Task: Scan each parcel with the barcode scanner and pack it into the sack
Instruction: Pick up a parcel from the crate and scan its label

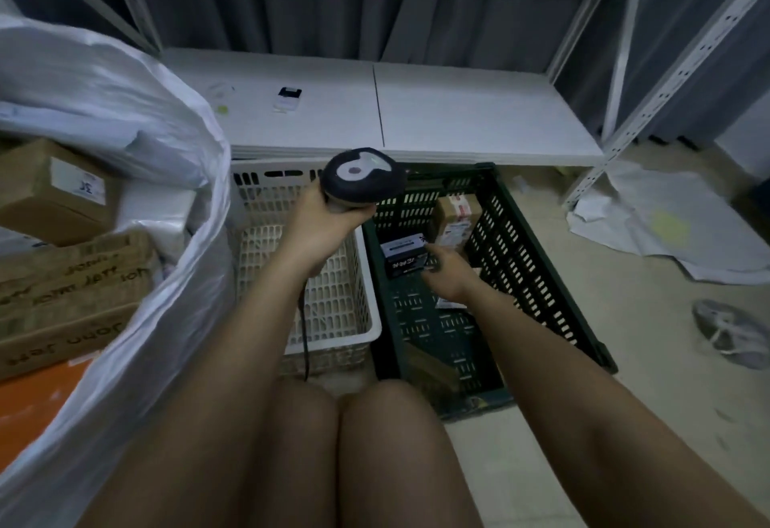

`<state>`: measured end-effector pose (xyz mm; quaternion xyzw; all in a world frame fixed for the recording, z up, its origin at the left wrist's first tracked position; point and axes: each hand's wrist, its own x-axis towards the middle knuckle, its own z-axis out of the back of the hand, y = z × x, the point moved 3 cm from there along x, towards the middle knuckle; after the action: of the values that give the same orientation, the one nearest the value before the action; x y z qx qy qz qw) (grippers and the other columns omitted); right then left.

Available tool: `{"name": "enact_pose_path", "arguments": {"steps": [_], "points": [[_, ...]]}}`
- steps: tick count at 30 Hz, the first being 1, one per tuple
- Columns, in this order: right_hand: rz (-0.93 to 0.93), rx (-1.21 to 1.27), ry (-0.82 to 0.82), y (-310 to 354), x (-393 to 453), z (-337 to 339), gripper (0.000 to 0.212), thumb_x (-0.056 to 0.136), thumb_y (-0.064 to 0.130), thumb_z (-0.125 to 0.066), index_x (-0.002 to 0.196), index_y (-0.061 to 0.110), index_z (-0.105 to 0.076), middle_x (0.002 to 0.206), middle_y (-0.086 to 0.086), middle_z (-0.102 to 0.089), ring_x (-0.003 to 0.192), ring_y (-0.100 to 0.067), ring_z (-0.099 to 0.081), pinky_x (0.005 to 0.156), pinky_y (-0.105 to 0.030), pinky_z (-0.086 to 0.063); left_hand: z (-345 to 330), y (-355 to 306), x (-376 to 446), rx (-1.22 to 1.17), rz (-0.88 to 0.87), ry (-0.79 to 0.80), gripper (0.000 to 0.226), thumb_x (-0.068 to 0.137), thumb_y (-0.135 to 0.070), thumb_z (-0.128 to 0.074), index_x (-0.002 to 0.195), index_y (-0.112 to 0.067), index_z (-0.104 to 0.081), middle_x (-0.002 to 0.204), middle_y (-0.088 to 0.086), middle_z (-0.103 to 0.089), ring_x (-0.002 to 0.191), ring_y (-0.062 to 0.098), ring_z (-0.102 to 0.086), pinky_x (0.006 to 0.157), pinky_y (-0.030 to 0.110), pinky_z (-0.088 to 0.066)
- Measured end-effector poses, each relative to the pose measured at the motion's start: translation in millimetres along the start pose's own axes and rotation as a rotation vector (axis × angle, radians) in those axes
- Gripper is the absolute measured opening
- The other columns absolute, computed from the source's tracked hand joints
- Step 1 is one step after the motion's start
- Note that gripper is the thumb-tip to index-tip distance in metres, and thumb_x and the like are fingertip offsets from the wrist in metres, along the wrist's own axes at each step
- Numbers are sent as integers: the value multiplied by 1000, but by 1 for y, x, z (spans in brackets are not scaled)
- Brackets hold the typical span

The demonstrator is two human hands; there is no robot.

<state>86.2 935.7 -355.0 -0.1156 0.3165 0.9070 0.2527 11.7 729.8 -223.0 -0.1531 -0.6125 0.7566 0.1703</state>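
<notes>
Knees (341,415) over pale floor (625,361); left hand (321,219) grips barcode scanner (362,171), right hand (448,273) pinches black parcel (402,256) in green crate (541,277).

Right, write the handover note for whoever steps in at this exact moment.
Left hand grips the barcode scanner, raised over the white basket.
Right hand holds a small black box inside the dark green crate.
Done: the white sack on the left already holds several cardboard boxes.
Left: scan the black box, sack it, then the taped brown parcel in the crate.
</notes>
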Motion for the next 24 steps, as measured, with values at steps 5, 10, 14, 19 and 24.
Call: {"name": "enact_pose_path", "arguments": {"steps": [5,10,14,19,24], "points": [[5,14,-3,-22,43,-25,61,96,15,-55,151,13,-28,154,-13,-33,137,-32,-36,108,-35,-35,-14,33,32,-28,35,-12,45,80,-6,-75,121,-16,-59,100,-16,-61,88,-9,-56,69,2,-46],[-35,13,53,-51,75,-48,67,93,17,-58,153,17,-26,153,-14,-34,118,-32,-52,87,-34,-45,-32,61,53,-21,77,35,50,83,-5,-73,129,-14,-55,103,-15,-61,87,-11,-55,67,0,-45],[-70,-4,144,-80,85,-68,71,89,14,-62,152,15,-27,150,-14,-37,128,-33,-46,101,-38,-44,-47,81,64,0,94,70,50,83,-5,-72,130,-13,-55,105,-11,-60,90,-7,-56,70,0,-45],[-98,-112,297,-123,83,-110,77,87,29,-68,151,16,-28,144,-19,-41,129,-39,-44,107,-43,-40,-63,99,75,17,101,125,48,84,-4,-71,128,-13,-55,102,-13,-60,82,-17,-55,71,1,-46],[-167,-291,592,-156,74,-160,98,81,35,-75,155,24,-13,156,-19,-25,136,-39,-35,106,-46,-39,-74,114,78,38,129,192,52,85,-8,-71,133,-15,-51,106,-16,-58,85,-18,-54,70,1,-45]]}}
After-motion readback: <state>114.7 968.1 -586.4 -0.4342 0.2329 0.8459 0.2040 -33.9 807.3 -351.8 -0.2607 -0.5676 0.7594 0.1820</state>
